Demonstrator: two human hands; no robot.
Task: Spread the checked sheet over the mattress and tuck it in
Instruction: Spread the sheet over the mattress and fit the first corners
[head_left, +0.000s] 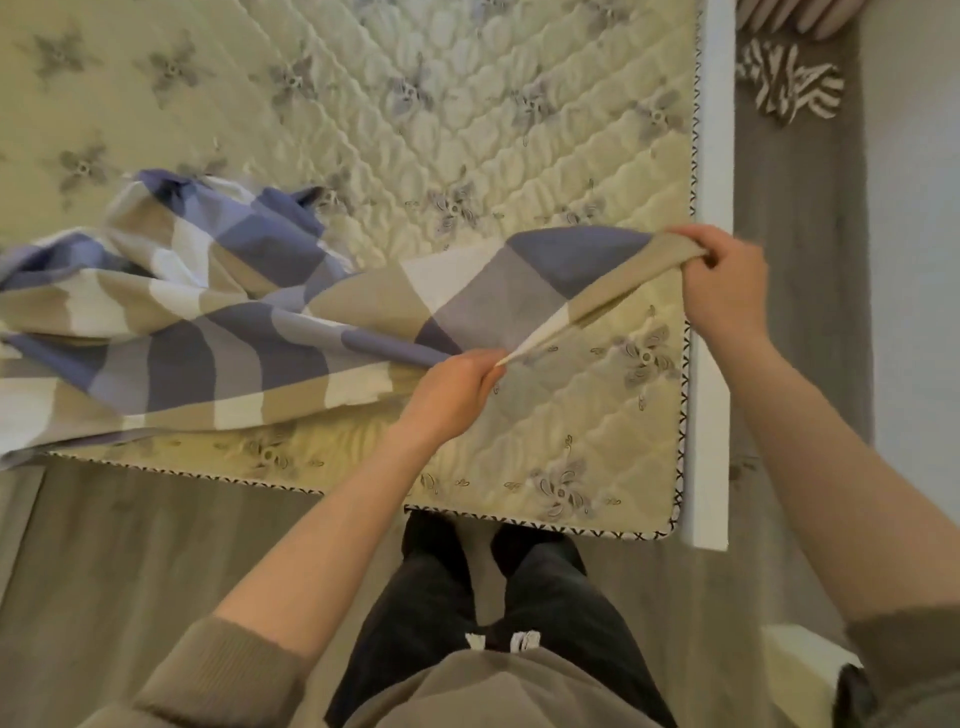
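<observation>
The checked sheet (249, 312), in blue, beige and white squares, lies bunched on the left and middle of the quilted cream mattress (467, 130). One edge of it is stretched taut between my hands above the mattress's near right corner. My left hand (452, 384) pinches that edge near the middle of the bed's near side. My right hand (722, 286) grips the sheet's corner close to the mattress's right edge. The sheet's left part hangs over the near edge of the mattress.
A white bed frame rail (711, 312) runs along the mattress's right side. Beyond it is grey floor with a zebra-patterned item (789, 85) at the top right. My legs (493, 597) stand at the near edge. A white object (800, 670) sits at bottom right.
</observation>
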